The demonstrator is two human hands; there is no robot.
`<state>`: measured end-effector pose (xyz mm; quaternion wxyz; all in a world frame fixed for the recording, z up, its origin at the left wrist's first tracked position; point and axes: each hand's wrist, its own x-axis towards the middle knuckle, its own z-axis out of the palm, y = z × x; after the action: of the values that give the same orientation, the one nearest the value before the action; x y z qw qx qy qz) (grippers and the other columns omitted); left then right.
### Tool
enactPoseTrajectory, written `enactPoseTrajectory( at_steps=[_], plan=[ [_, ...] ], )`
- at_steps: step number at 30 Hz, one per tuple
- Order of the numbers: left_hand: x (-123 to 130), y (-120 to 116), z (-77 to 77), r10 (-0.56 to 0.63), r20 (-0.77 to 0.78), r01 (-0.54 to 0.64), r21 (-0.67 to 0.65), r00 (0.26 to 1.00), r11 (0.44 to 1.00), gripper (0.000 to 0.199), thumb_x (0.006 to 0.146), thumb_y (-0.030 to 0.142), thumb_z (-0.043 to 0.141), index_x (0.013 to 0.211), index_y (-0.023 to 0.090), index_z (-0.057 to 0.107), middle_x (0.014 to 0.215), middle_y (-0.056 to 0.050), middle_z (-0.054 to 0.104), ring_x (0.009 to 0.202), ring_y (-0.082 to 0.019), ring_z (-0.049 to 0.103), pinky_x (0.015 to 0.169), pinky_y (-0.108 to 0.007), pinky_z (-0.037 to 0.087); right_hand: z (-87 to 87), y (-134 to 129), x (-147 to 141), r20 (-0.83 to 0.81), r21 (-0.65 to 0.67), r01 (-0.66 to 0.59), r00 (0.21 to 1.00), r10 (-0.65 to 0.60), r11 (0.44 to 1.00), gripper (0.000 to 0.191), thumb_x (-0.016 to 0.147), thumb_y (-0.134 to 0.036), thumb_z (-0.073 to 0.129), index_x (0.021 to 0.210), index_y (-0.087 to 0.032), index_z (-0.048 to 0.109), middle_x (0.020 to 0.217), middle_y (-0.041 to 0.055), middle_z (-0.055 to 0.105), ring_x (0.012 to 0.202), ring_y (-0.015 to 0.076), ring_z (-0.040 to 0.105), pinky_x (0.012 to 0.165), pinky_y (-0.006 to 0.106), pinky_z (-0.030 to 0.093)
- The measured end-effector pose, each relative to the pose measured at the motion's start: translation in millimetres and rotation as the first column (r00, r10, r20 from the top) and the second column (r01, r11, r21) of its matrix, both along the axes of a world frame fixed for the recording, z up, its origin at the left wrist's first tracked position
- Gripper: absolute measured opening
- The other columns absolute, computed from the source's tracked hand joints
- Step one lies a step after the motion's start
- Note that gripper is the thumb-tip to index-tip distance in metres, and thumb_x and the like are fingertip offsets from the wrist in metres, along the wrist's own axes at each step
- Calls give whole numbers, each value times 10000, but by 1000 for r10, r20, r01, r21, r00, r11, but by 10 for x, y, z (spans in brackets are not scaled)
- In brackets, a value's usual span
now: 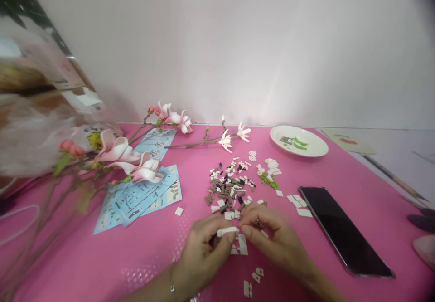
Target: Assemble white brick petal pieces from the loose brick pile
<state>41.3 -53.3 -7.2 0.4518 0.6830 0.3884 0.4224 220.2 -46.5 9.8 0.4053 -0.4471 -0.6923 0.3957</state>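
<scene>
Between the thumb and fingers of my left hand [205, 247] is a small white building brick piece [227, 231], held level. My right hand [268, 231] is closed in a pinch at the brick's right end; whatever its fingertips hold is too small to make out. Just beyond both hands lies a loose pile of brown, black and white brick pieces [227, 186]. Flat white pieces [242, 245] lie on the pink table under the hands, and more small white pieces [248, 288] are nearer to me.
Blue instruction sheets [136, 202] and pink brick flowers [117, 150] lie at left. A white flower branch [193, 144] is at the back. On the right are a white plate [316, 150] with green pieces, a phone [345, 229] and green parts [270, 181].
</scene>
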Motion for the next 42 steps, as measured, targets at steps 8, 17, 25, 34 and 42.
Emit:
enactPoseTrajectory(
  at_steps=[8,17,25,34,42],
  plan=[
    [-14,19,-5,199,184,-155,-229,963,961,258,844,356,586,702,148,643,596,1,531,552,-110,457,522,-201,353,-136,55,132,-312,-275,199,907,-283,941,221,808,-393,625,765,-178,595,658,3,526,594,132,485,551,257,421],
    [13,89,-86,350,468,-46,-545,811,837,273,804,410,647,776,142,604,482,80,352,414,-45,238,405,-159,212,-1,167,219,277,51,297,913,-299,953,211,853,-325,531,704,-196,606,749,31,572,717,175,535,642,300,410],
    [0,102,-112,310,400,-92,-478,862,874,210,825,347,633,828,140,663,459,80,338,425,-46,244,414,-163,209,-242,181,269,682,224,81,698,-216,971,166,814,-163,539,794,-214,695,738,44,557,716,190,515,642,322,368],
    [-11,126,-181,288,282,-128,-474,915,871,284,849,390,600,922,128,681,488,55,404,427,-49,280,419,-176,216,-258,192,235,735,165,73,656,-172,984,184,863,-235,524,788,-211,691,756,56,552,735,196,516,647,318,361],
    [17,132,-108,300,279,-143,-471,912,870,251,784,380,675,812,131,693,555,32,517,476,-53,386,485,-164,329,-196,172,171,597,280,138,750,-285,950,206,868,-196,507,722,-193,652,710,46,555,695,181,508,637,314,352]
  ],
)
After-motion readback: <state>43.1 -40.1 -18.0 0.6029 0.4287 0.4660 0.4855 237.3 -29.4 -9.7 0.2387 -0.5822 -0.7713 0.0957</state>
